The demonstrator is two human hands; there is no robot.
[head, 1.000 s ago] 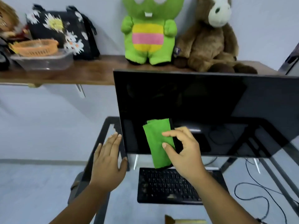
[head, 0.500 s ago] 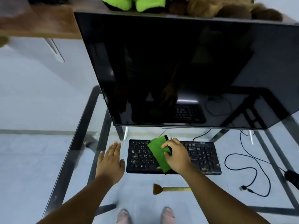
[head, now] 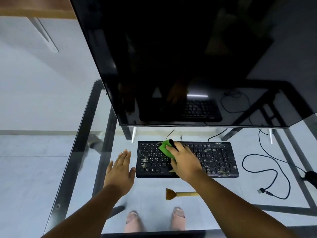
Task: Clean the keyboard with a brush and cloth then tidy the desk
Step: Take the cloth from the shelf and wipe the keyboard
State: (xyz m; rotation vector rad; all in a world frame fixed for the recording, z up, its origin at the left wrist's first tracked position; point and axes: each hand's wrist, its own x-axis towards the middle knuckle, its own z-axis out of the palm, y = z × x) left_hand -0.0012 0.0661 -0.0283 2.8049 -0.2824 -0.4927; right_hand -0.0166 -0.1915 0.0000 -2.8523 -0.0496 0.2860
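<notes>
A black keyboard (head: 214,158) with smudged keys lies on the glass desk (head: 151,186) under the monitor. My right hand (head: 185,160) holds a green cloth (head: 165,148) against the keyboard's left half, with a thin black object sticking out above the fingers. Most of the cloth is hidden under the hand. My left hand (head: 120,170) lies flat with straight fingers on the glass, just left of the keyboard. A brush (head: 180,194) with brown bristles and a pale wooden handle rests on the glass in front of the keyboard.
A large dark monitor (head: 188,66) stands at the back of the desk and overhangs the keyboard. A loose black cable (head: 274,172) loops on the right, ending in a plug. A wooden shelf (head: 34,9) hangs top left. My feet show through the glass.
The view has tilted down from the monitor to the desk. My right hand brought the green cloth from the screen down onto the keyboard. My left hand left the monitor's edge and lies on the glass.
</notes>
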